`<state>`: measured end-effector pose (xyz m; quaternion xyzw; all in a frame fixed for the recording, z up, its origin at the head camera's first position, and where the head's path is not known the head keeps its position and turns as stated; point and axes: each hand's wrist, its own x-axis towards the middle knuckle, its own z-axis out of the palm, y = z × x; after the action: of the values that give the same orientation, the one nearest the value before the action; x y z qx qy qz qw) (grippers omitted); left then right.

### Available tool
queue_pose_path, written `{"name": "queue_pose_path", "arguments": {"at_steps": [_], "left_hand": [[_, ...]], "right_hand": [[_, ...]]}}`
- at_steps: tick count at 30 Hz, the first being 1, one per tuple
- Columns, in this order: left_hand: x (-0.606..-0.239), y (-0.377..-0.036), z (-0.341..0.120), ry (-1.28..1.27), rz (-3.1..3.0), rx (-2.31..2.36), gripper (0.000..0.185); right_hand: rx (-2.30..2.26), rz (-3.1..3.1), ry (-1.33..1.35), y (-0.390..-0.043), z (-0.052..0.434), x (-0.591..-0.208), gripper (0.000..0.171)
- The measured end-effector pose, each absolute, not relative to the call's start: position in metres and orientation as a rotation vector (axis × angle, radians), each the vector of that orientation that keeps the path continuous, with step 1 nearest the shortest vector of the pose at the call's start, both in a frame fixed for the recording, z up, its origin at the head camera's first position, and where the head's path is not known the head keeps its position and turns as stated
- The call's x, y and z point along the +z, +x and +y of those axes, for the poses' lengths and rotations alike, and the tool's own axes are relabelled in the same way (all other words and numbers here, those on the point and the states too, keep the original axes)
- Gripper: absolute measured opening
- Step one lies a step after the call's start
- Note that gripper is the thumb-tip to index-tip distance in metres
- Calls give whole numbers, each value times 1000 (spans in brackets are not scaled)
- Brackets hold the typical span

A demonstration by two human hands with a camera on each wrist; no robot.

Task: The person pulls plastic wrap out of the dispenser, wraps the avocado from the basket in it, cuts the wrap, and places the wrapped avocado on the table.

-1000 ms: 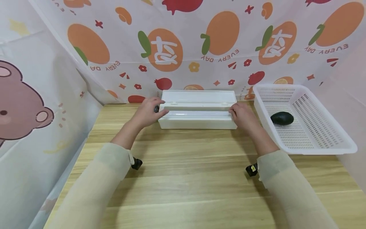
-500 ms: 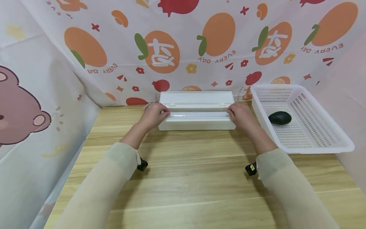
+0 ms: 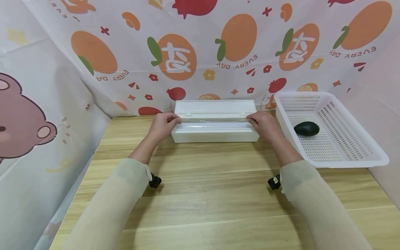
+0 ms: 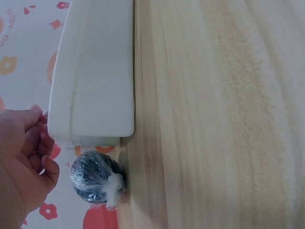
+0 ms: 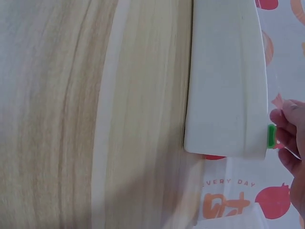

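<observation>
A long white cling film dispenser [image 3: 215, 135] stands at the back of the table with its lid [image 3: 215, 106] raised. A roll of clear cling film [image 3: 212, 126] lies inside, and the film's loose edge stretches between the two hands. My left hand [image 3: 161, 126] pinches one end of that edge at the box's left end. At the right end, my right hand [image 3: 264, 125] pinches the other corner, which bunches between fingertip and thumb in the right wrist view. A dark round thing wrapped in film [image 4: 97, 177] sits beside the box's left end, hidden behind the left hand in the head view.
A white perforated basket [image 3: 350, 164] stands on the right, holding a dark green oval fruit or vegetable [image 3: 307, 128]. The wooden table [image 3: 212, 201] meets a printed curtain [image 3: 209, 48] right behind the box. A small green part [image 5: 271, 136] shows at the box's right end.
The left hand's extended fingers have closed to a pinch on the film, moving inward and then slightly back left. The film's edge has risen a little; the right hand has barely moved.
</observation>
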<state>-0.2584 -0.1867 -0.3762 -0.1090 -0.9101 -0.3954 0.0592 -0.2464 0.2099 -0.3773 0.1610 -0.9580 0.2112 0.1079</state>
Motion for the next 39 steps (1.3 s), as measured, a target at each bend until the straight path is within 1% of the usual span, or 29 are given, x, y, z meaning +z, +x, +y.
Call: {"name": "queue_pose_path", "arguments": {"at_steps": [4, 7, 11, 14, 19, 24, 27, 29, 31, 36, 39], "left_hand": [[-378, -258, -189, -328, -2712, -1266, 15], [-378, -258, -190, -308, -2688, -1350, 17], [-377, -256, -191, -260, -2662, -1469, 21], [-377, -255, -192, -222, -2656, -1525, 24], [-375, -254, -192, -185, -2647, -1578, 26], [-375, -253, -190, -166, -2646, -1586, 27], [-375, -252, -189, -156, -2656, -1562, 28], [-374, -251, -187, -155, -2657, -1543, 28], [-373, -250, -187, -154, -2645, -1529, 28], [-374, -249, -187, -131, -2610, -1541, 29], [-374, -249, -186, -154, -2578, -1598, 28]], "right_hand": [[748, -2786, 464, -246, 211, -376, 15], [799, -2791, 519, -246, 213, -375, 11], [805, -2844, 585, -247, 215, -373, 21], [822, -2897, 593, -245, 216, -371, 25], [935, -2937, 517, -245, 217, -370, 25], [1080, -2857, 357, -248, 218, -374, 16], [1166, -2823, 217, -250, 219, -375, 19], [1194, -2829, 168, -250, 220, -373, 22], [1203, -2845, 166, -251, 221, -370, 23], [1331, -2840, 164, -252, 224, -364, 20], [1422, -2813, 118, -251, 225, -362, 19]]}}
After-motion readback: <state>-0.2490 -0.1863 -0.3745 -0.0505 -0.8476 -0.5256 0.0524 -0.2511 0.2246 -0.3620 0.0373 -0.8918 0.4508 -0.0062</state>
